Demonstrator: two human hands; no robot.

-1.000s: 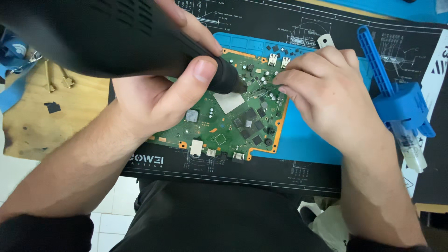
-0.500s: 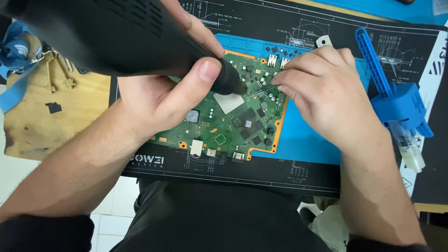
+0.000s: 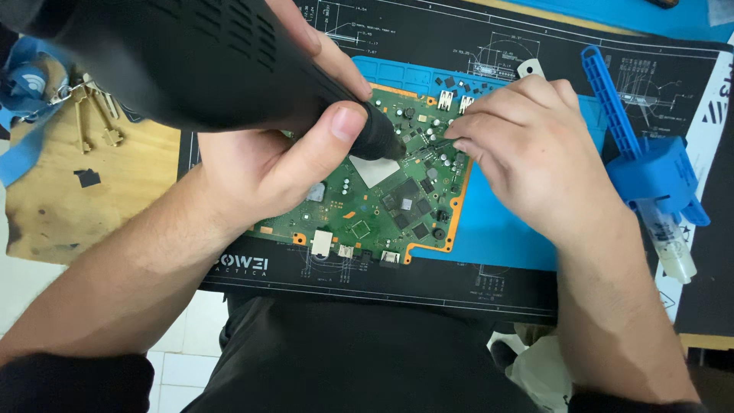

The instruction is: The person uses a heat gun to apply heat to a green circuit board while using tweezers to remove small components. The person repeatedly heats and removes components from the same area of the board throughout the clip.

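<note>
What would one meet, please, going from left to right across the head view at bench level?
Blue strap → brass keys → left hand gripping the black tool → green circuit board → right hand → blue plastic holder → clear syringe.

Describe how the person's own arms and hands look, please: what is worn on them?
Both hands, the left hand and the right hand, are bare: no gloves, rings or watch are visible. The forearms are uncovered too. Dark sleeves are pushed up near the elbows, at the bottom edge of the picture. No markings show on them.
</note>
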